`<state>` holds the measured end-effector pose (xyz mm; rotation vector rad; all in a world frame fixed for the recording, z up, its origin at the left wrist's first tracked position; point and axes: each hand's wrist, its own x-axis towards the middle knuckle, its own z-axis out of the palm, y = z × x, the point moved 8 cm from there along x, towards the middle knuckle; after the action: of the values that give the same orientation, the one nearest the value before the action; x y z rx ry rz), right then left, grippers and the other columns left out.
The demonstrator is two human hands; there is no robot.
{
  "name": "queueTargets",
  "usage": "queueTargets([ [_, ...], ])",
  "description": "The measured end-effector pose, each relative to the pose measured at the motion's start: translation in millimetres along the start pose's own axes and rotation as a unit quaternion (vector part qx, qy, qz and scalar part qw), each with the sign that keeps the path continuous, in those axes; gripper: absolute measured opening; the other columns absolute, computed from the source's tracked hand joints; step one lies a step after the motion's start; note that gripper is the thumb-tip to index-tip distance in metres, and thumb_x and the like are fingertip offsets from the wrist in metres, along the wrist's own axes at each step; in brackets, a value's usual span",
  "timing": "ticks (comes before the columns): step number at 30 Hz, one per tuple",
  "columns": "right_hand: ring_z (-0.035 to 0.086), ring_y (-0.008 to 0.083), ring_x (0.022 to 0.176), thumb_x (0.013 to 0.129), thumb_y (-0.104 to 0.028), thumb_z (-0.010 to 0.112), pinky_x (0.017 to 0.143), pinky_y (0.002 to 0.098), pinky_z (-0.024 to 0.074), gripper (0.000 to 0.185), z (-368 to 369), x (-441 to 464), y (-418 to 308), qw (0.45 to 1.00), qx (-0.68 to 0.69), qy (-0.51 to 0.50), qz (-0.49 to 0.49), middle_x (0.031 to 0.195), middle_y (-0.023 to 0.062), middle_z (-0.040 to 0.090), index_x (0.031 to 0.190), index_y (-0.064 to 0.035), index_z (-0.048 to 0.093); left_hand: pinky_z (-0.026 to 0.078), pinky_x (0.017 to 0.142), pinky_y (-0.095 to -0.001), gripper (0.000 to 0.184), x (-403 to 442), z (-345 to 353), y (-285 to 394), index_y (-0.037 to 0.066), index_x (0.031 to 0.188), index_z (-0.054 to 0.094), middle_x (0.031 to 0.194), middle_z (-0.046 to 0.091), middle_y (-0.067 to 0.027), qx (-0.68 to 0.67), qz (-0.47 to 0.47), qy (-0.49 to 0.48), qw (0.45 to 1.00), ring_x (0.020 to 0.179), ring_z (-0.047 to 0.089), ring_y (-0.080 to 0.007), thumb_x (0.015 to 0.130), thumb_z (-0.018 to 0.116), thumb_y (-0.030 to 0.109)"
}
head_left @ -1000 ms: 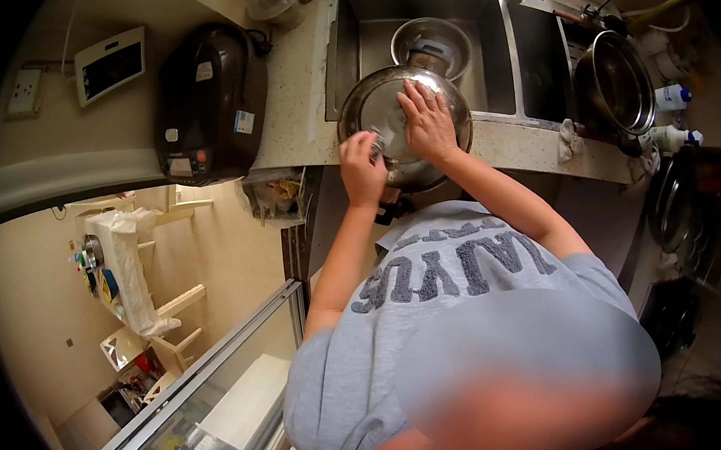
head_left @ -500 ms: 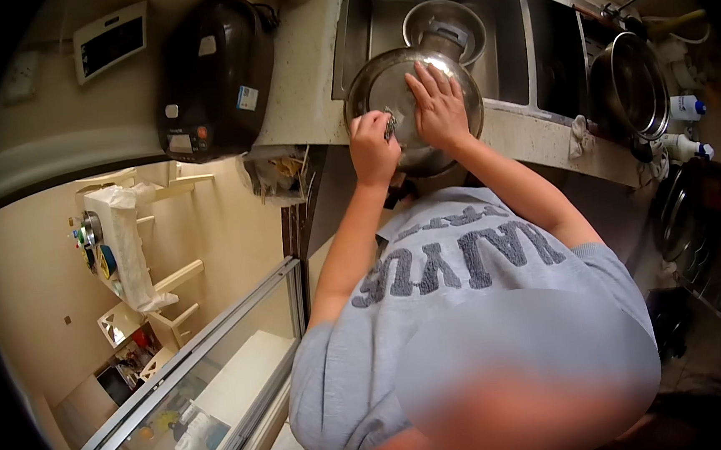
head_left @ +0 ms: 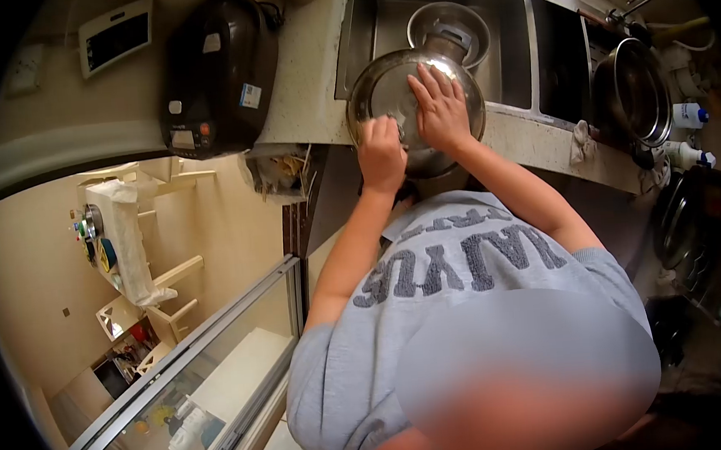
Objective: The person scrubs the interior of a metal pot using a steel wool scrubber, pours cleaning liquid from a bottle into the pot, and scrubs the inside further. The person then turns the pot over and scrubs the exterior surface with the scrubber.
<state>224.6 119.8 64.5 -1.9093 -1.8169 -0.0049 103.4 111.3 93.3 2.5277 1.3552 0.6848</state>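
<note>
A large round metal pan (head_left: 385,98) is bottom up at the front edge of the sink, its base facing me. My left hand (head_left: 381,155) is closed on a small metallic scrubber (head_left: 401,128) against the left part of the base; most of the scrubber is hidden by the fingers. On the right part of the base lies my right hand (head_left: 443,110), flat with its fingers stretched out. Beyond the pan, a steel bowl (head_left: 480,39) stands in the sink (head_left: 510,68), partly covered by the pan's handle (head_left: 446,43).
A dark appliance (head_left: 220,76) stands left on the counter (head_left: 305,95). Right of the sink are a deep pot (head_left: 637,93), a cloth (head_left: 580,143) and bottles (head_left: 687,115). A framed glass panel (head_left: 219,352) is at lower left, with a covered table (head_left: 119,242) beyond.
My left hand has moved slightly right and the scrubber shows less between its fingers. The pan and sink sit a little higher and further right in view than a second ago. My right hand stays flat.
</note>
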Motion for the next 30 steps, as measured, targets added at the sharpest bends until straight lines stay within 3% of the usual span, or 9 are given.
queueTargets([
  [9, 0.033, 0.0284, 0.129, 0.079, -0.017, 0.051, 0.102, 0.0497, 0.0263, 0.050, -1, 2, 0, 1.000, 0.002, -0.015, 0.001, 0.140, 0.0083, 0.038, 0.128, -0.0136, 0.047, 0.045, 0.085, -0.0376, 0.032, -6, -2, 1, -0.002, 0.097, 0.059, 0.104, 0.057, -0.0113, 0.004, -0.009, -0.003, 1.000, 0.098, 0.053, -0.0312, 0.065, 0.057, -0.006],
  [12, 0.033, 0.0283, 0.130, 0.078, -0.017, 0.051, 0.103, 0.0496, 0.0259, 0.050, 1, 5, 3, 1.000, 0.004, -0.002, 0.003, 0.141, 0.0079, 0.036, 0.128, -0.0132, 0.046, 0.046, 0.082, -0.0376, 0.030, -14, -4, 6, -0.001, 0.093, 0.060, 0.103, 0.058, -0.0100, -0.013, 0.026, 0.011, 1.000, 0.096, 0.053, -0.0314, 0.063, 0.058, -0.007],
  [23, 0.030, 0.0284, 0.131, 0.079, -0.018, 0.050, 0.104, 0.0504, 0.0244, 0.050, 3, 2, 3, 0.999, 0.016, -0.030, 0.012, 0.142, 0.0078, 0.035, 0.129, -0.0144, 0.046, 0.048, 0.079, -0.0363, 0.028, -9, -5, 4, 0.004, 0.087, 0.064, 0.092, 0.064, -0.0102, -0.121, -0.049, 0.006, 0.991, 0.087, 0.058, -0.0298, 0.060, 0.061, -0.004],
  [25, 0.030, 0.0286, 0.132, 0.079, -0.018, 0.050, 0.104, 0.0507, 0.0243, 0.050, 3, -2, 1, 0.999, 0.021, -0.032, 0.012, 0.142, 0.0079, 0.035, 0.129, -0.0144, 0.046, 0.048, 0.077, -0.0369, 0.027, 3, -13, -14, 0.004, 0.085, 0.064, 0.092, 0.064, -0.0098, -0.090, -0.058, 0.070, 0.992, 0.086, 0.058, -0.0302, 0.060, 0.058, -0.005],
  [30, 0.034, 0.0293, 0.129, 0.078, -0.014, 0.051, 0.102, 0.0484, 0.0257, 0.050, -2, 4, 1, 1.000, 0.025, 0.005, 0.009, 0.139, 0.0091, 0.039, 0.128, -0.0130, 0.047, 0.048, 0.080, -0.0376, 0.030, -21, -2, 18, 0.003, 0.087, 0.063, 0.092, 0.063, -0.0101, -0.080, -0.020, 0.049, 0.995, 0.089, 0.057, -0.0300, 0.059, 0.059, -0.002],
])
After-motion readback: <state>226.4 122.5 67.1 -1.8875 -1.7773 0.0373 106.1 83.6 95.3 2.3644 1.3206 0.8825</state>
